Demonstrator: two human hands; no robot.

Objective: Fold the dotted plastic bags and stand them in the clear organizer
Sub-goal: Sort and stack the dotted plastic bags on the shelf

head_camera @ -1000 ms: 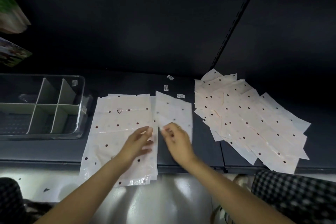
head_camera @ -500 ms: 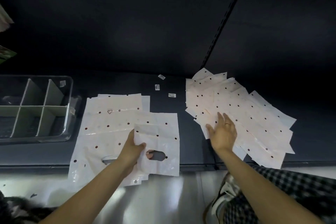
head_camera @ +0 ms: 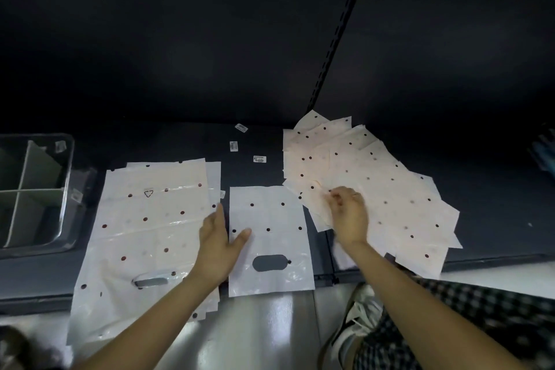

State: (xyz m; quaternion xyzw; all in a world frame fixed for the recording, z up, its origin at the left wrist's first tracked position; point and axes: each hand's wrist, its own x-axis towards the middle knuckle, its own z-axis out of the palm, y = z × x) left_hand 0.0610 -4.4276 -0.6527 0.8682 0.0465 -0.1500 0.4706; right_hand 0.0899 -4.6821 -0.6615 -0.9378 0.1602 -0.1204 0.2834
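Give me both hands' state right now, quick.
Left hand: open, thumb resting on the single dotted bag.
Right hand: fingers curled, pinching a bag in the fanned pile.

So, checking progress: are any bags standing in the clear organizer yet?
No, the clear organizer shows only bare dividers.

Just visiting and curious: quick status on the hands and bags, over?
Left hand flat on single small bag. Right hand picking at fanned pile. Clear organizer holds no bags. Nothing blocking.
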